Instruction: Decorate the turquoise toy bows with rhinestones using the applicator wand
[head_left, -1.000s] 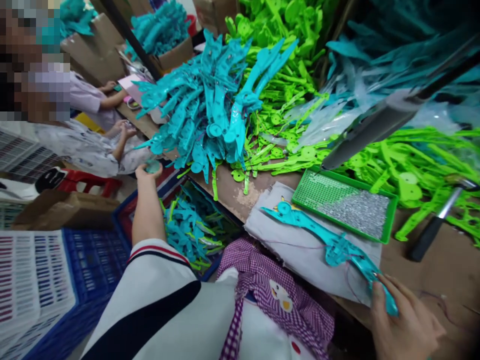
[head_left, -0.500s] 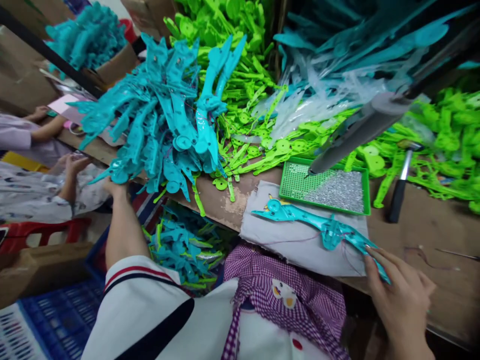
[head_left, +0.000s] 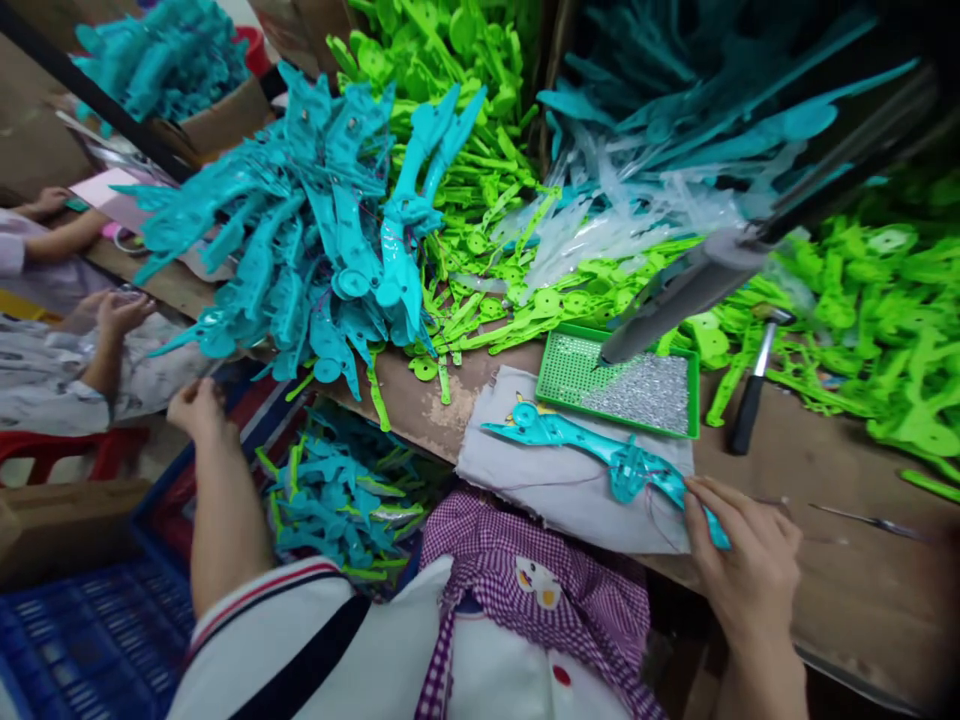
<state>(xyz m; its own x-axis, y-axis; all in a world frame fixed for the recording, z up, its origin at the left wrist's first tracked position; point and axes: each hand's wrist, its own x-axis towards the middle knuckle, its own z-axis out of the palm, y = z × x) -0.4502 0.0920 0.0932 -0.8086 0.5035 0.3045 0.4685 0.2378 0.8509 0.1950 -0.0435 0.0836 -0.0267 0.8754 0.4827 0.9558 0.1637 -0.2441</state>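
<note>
My right hand (head_left: 746, 550) pinches the right end of a long turquoise plastic part (head_left: 577, 437). The part lies across a pale cloth (head_left: 517, 470), and thin wires trail from it. Well to the left, my left hand (head_left: 196, 408) is held up with its fingers curled in; whether anything is inside them is hidden. Behind that hand rises a big heap of similar turquoise parts (head_left: 300, 230). Just beyond the cloth stands a green tray (head_left: 694, 400) of small silvery pieces, with a grey pen-shaped electric screwdriver (head_left: 675, 300) hanging tip-down over it.
A hammer (head_left: 754, 385) and a thin metal tool (head_left: 870, 520) lie at the right. Lime-green parts (head_left: 465, 200) pile up along the back. Below the table edge are more mixed parts (head_left: 337, 490) and a blue crate (head_left: 97, 630). Co-workers' hands (head_left: 124, 312) are at far left.
My left hand has come down and left, away from the turquoise heap. My right hand still grips the part's end. The whole view has shifted slightly.
</note>
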